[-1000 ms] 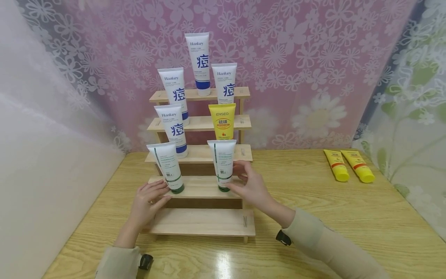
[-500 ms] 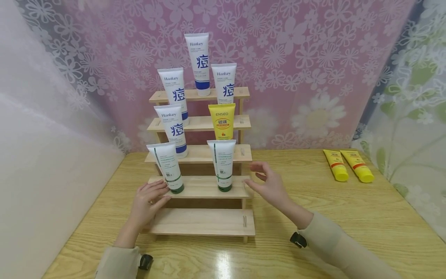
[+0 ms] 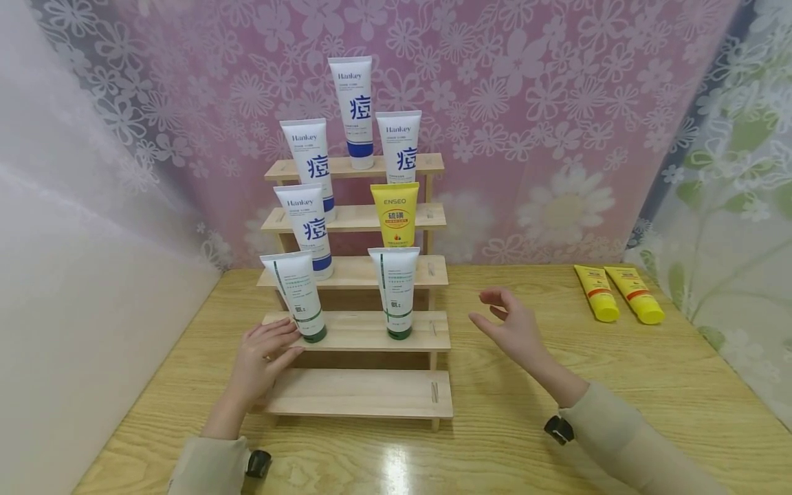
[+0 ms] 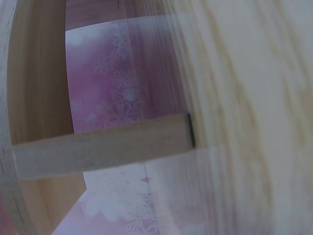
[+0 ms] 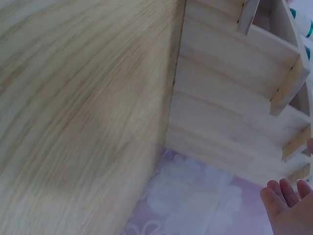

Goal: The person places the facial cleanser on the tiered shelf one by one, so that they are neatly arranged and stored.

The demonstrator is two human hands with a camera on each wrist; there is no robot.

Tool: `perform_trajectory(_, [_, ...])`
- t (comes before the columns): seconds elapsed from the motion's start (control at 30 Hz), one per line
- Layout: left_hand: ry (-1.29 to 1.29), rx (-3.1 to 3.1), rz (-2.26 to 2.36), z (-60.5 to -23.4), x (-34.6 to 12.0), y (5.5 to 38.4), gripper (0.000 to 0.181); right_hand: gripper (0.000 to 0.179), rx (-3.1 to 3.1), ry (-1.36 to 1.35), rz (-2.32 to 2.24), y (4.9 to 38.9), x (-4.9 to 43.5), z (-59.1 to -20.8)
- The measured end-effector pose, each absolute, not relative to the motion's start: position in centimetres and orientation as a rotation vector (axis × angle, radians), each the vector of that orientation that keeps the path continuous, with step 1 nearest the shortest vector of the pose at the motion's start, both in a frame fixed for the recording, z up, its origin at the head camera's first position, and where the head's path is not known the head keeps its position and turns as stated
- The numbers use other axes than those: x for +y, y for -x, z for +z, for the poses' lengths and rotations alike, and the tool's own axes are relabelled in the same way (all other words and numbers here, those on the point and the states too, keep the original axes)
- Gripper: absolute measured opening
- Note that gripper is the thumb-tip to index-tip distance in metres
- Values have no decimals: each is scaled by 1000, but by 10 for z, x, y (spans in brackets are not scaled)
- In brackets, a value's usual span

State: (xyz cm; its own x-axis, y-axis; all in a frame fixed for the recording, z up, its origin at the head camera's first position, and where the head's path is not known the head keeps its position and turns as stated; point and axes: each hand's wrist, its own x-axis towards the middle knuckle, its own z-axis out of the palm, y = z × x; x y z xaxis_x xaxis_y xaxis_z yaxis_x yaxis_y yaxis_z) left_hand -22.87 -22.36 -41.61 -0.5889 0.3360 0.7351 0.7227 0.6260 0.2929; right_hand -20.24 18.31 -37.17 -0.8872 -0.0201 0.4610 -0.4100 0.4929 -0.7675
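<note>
A five-step wooden display stand (image 3: 359,393) carries squeeze tubes standing on their caps. On the second step from the bottom are two white tubes with green caps, a left one (image 3: 295,292) and a right one (image 3: 398,289). My left hand (image 3: 262,357) rests at that step's left end, its fingertips right at the left tube's lower side. To the right of the stand my right hand (image 3: 512,328) hangs over the table, fingers loosely bent and holding nothing. In the right wrist view, fingers (image 5: 281,193) show beside the stand's side.
Higher up stand a yellow tube (image 3: 396,216) and several white-and-blue tubes (image 3: 309,230). Two more yellow tubes, a nearer one (image 3: 597,295) and its neighbour (image 3: 636,295), lie on the table (image 3: 526,440) at the right. A floral backdrop (image 3: 526,137) hangs behind.
My right hand has let go of the right green-capped tube and moved away to the right. That tube stays standing on its step. My left hand has kept its place.
</note>
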Motion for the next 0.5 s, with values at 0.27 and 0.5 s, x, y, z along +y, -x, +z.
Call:
perform_trajectory(0.27, [812,-2221,-763,-417,-224,229,26,35,-2384,-269,1217,209,214,-382])
perform_trajectory(0.5, [808,-2223,-770,-417,-224,229,26,36,-2401,-173,1168,215,241,-391])
